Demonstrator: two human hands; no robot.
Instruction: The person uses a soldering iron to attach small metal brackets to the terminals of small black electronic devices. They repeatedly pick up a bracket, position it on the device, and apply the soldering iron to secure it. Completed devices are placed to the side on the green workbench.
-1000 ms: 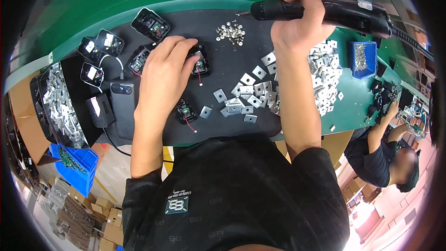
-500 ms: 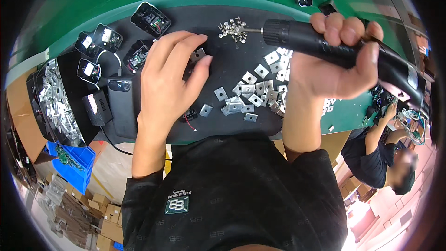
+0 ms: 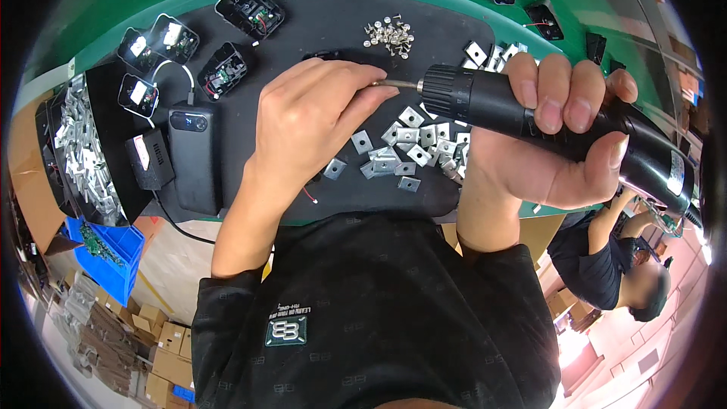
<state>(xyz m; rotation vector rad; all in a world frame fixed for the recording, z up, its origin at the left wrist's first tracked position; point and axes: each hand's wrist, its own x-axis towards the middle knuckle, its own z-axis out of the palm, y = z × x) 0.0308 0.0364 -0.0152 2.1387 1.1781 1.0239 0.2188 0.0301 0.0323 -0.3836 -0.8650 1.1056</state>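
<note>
With the right hand (image 3: 534,170) I'm clamping the black power screwdriver (image 3: 488,98), its bit (image 3: 409,84) pointing left above the dark mat (image 3: 326,19). With the left hand (image 3: 312,102) I'm pinching near the bit's tip, thumb and forefinger together; I'm not managing to tell whether anything else is sitting between them. Loose screws (image 3: 391,35) are lying in a pile just beyond the bit, and metal plates (image 3: 407,136) are lying on its near side. Open black cases (image 3: 223,72) are resting farther left.
</note>
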